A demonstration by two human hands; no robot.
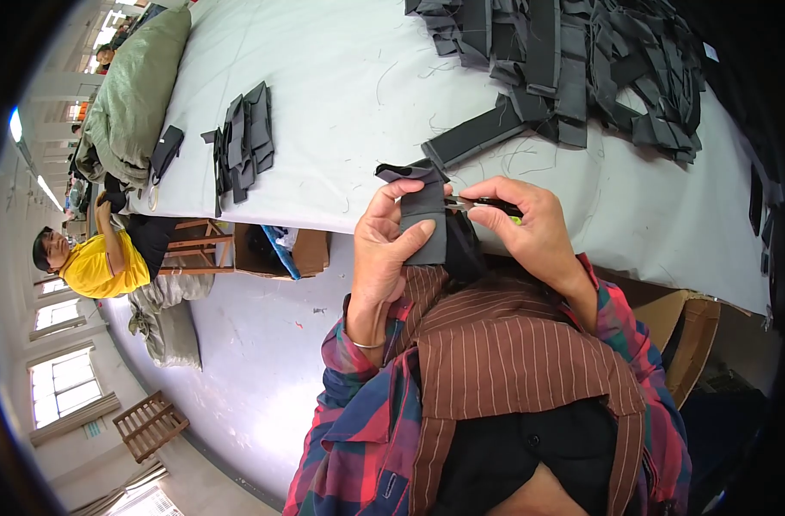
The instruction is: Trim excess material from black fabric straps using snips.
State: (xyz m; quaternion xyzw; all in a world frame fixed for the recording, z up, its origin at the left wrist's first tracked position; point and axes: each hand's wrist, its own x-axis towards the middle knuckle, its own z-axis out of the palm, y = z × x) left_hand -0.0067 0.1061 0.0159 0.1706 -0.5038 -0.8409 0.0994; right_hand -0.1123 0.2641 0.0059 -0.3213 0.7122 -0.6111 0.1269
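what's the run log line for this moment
left hand: holds grey fabric piece | right hand: holds small snips at its edge | table: fabric pile

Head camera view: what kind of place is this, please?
Probably a sewing or garment workshop. A long white work table carries piles of cut grey fabric pieces, the left hand holds one grey piece, and stuffed sacks lie at the table's end.

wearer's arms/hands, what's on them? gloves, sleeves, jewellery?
No gloves: both hands bare. Left hand has a thin silver bangle at the wrist. Right hand shows no jewellery. Both plaid sleeves are red, navy and green, under a brown pinstriped apron.
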